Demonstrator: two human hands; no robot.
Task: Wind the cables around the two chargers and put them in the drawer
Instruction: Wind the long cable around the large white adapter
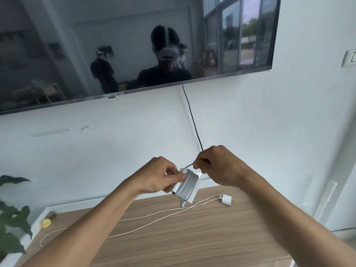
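Note:
My left hand (161, 174) grips a large white square charger (185, 186) above the wooden cabinet top, thumb pressed on the many grey-white cable turns wound round it. My right hand (215, 166) pinches the short free end of that cable (189, 165) just above the charger. A second, small white charger (226, 199) with two prongs lies on the cabinet top to the right. Its long cream cable (146, 220) trails unwound to the left in loops. No drawer is in view.
The wooden cabinet top (192, 237) has a white edge. A small yellow object (45, 222) lies at its back left. Plant leaves (11, 218) sit at the left. A wall-mounted TV (134, 45) hangs above, a black cord (194, 124) dropping from it.

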